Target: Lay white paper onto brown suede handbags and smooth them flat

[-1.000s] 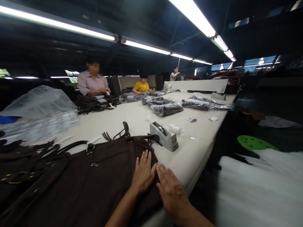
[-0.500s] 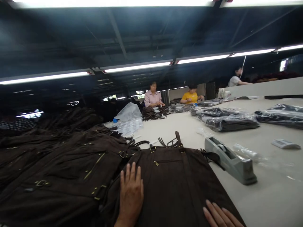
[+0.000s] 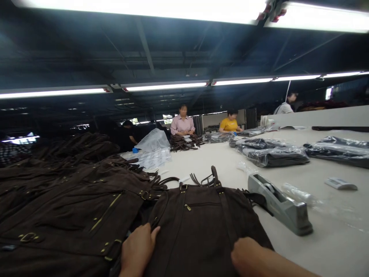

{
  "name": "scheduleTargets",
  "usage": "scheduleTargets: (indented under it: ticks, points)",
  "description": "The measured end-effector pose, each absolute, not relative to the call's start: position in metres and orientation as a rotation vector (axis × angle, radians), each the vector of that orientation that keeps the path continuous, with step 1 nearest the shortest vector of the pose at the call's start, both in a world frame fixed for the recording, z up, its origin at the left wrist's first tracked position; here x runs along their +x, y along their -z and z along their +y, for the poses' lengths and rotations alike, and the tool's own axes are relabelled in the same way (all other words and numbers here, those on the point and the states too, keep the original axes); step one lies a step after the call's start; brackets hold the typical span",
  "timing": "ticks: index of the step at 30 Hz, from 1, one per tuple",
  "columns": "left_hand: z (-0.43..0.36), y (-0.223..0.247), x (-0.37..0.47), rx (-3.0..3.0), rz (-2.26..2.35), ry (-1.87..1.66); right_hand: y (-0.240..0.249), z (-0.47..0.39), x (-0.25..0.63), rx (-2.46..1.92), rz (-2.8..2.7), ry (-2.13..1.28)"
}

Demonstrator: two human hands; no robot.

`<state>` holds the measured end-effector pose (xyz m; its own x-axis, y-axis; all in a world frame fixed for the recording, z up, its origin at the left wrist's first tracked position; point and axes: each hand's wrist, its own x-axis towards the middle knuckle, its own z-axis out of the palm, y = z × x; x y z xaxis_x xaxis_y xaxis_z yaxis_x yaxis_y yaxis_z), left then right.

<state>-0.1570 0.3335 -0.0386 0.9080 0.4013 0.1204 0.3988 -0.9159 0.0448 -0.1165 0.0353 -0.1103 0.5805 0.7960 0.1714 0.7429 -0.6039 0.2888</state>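
A dark brown fabric handbag with straps, a handle and a short zip pocket lies flat in front of me. My left hand is closed on its left edge, the thumb lying on top of the cloth. On the lower right of the bag my right hand is curled into a fist on the fabric; its fingertips are hidden. To the left, touching the bag, spreads a heap of similar brown bags with brass buckles and zips.
A grey tape dispenser stands right of the bag on the white table. Plastic-wrapped dark packages and clear plastic film lie beyond. Several people work at the back, one in a pink shirt.
Both hands went from flat with outstretched fingers to curled on the cloth. The left moved down and left, the right slightly left. The bag's right edge drew inward.
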Motion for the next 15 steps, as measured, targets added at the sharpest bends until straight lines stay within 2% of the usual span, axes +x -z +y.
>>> scheduleTargets:
  ticks: [2, 3, 6, 8, 10, 12, 15]
  points:
    - [0.343, 0.035, -0.155, 2.949, 0.656, -0.114, 0.096, 0.071, -0.106, 2.703, 1.219, -0.239]
    - [0.347, 0.036, -0.155, 2.901, 0.679, -0.106, 0.094, 0.086, -0.102, 2.788, 1.199, -0.253]
    - [0.351, 0.049, -0.160, 2.886, 0.720, -0.293, 0.105, 0.113, -0.096, 3.041, 1.171, -0.617]
    - [0.349, 0.059, -0.164, 2.995, 0.752, -0.528, 0.115, 0.115, -0.095, 3.067, 1.263, -0.913]
    - [0.345, 0.064, -0.167, 3.094, 0.735, -0.599, 0.118, 0.112, -0.095, 2.995, 1.468, -1.090]
    - [0.342, 0.063, -0.168, 3.100, 0.689, -0.478, 0.112, 0.115, -0.092, 2.943, 1.673, -1.079]
    - [0.341, 0.056, -0.167, 3.009, 0.653, -0.296, 0.095, 0.138, -0.079, 2.983, 1.808, -0.839]
